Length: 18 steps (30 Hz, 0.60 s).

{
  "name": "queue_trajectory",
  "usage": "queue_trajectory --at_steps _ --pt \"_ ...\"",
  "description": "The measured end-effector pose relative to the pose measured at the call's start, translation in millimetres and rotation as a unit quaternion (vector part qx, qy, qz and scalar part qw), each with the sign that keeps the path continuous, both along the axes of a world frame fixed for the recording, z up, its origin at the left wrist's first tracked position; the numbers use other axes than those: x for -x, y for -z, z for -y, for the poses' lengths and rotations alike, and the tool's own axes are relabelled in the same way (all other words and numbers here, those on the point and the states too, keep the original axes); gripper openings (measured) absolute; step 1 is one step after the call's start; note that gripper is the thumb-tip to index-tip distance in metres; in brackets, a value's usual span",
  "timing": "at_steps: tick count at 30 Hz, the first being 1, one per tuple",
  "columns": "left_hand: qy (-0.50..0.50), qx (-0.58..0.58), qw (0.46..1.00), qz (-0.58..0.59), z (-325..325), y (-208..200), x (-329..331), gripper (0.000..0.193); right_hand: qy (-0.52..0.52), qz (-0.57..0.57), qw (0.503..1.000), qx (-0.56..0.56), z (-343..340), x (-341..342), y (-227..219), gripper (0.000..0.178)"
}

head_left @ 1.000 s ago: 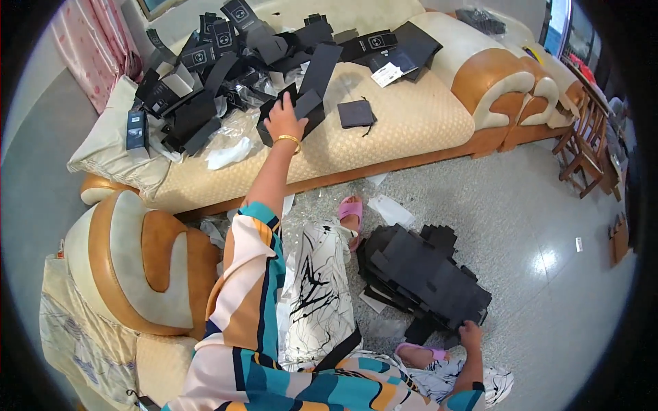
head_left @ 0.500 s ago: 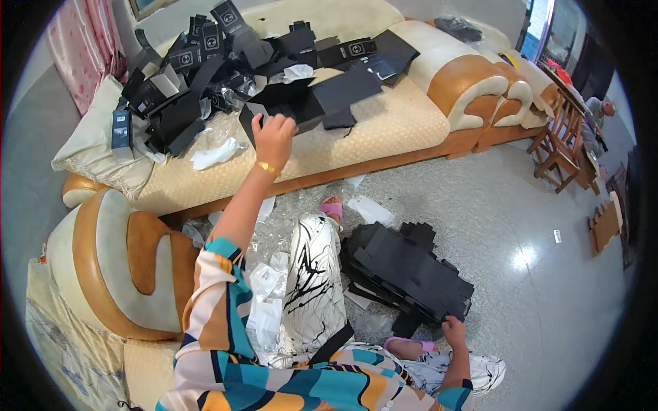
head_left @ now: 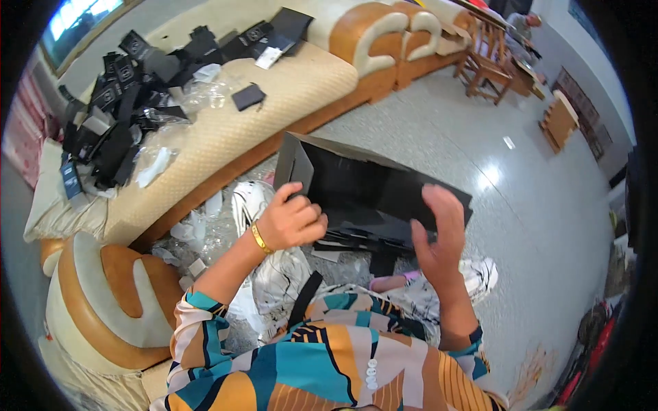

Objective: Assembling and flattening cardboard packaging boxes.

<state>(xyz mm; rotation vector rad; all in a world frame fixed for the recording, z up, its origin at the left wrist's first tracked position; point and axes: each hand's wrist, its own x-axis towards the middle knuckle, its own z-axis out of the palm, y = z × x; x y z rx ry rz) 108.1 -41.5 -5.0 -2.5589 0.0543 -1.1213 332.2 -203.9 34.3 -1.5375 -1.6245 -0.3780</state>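
Observation:
An opened black cardboard box (head_left: 373, 175) is held up over my lap, its dark inside facing me. My left hand (head_left: 295, 218) is closed on the box's near left edge, with a gold bracelet at the wrist. At the box's right end is my right hand (head_left: 444, 229), thumb and fingers spread apart; whether it touches the cardboard is hard to tell. Under the box, a pile of flattened black cardboard (head_left: 384, 264) shows only its near edge, the rest hidden.
On the sofa (head_left: 274, 109) lies a heap of black boxes (head_left: 113, 127) with clear plastic and white paper. A small black pouch (head_left: 248, 97) sits on the seat. Scraps litter the floor by my legs. Farther off stand a wooden chair (head_left: 486, 65) and a person (head_left: 524, 27).
The black box has come off the sofa to above my lap in my left hand. My right hand has risen from the flattened pile to the box's right end. The view has turned right.

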Motion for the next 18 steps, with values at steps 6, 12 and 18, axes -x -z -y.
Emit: queue_trajectory --at_steps 6,12,18 --pt "0.119 0.021 0.992 0.023 42.2 11.9 -18.8 0.010 0.113 -0.043 0.991 0.060 2.2 -15.5 33.6 0.039" --pt "0.110 0.178 0.977 -0.038 45.0 7.7 -12.3 0.032 0.084 -0.052 0.995 0.032 6.5 -27.0 38.3 0.016" --pt "-0.041 0.340 0.931 0.128 58.0 -11.4 -20.4 0.049 0.061 -0.030 0.997 0.025 9.6 -29.0 33.0 0.016"
